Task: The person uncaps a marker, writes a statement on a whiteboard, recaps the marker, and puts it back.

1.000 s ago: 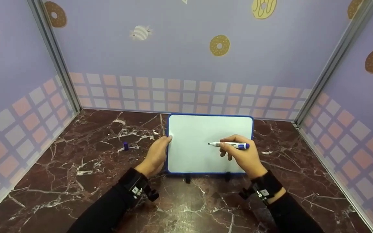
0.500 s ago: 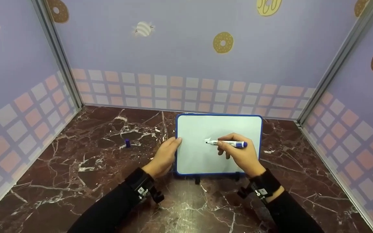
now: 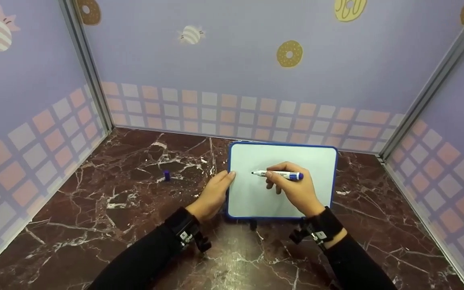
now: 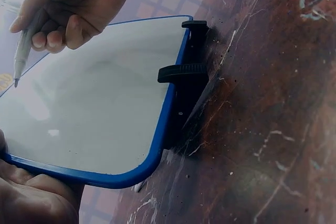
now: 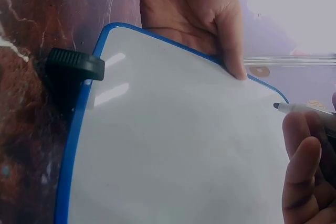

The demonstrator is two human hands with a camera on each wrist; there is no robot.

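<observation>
A small whiteboard (image 3: 244, 201) with a blue frame stands tilted back on black feet (image 4: 184, 72). My left hand (image 3: 212, 196) grips its left edge, the thumb lying over the front at the rim, as the right wrist view also shows. In my right hand (image 3: 298, 187) a white marker (image 3: 286, 175) with a blue end is pinched between thumb and fingers. Its dark, uncapped tip (image 5: 276, 106) points left, in front of the board's upper left part. The board's face looks plain white, with glare on it. My right hand covers part of its right side.
A small blue-purple cap (image 3: 166, 175) stands on the dark red marbled table (image 3: 135, 225), left of the board. Patterned lilac walls (image 3: 232, 60) close in the back and both sides, the back wall just behind the board.
The board has shifted right with my left hand on its edge. My right hand has moved the marker tip left and slightly up across the board's front. The head view has turned slightly left.
</observation>
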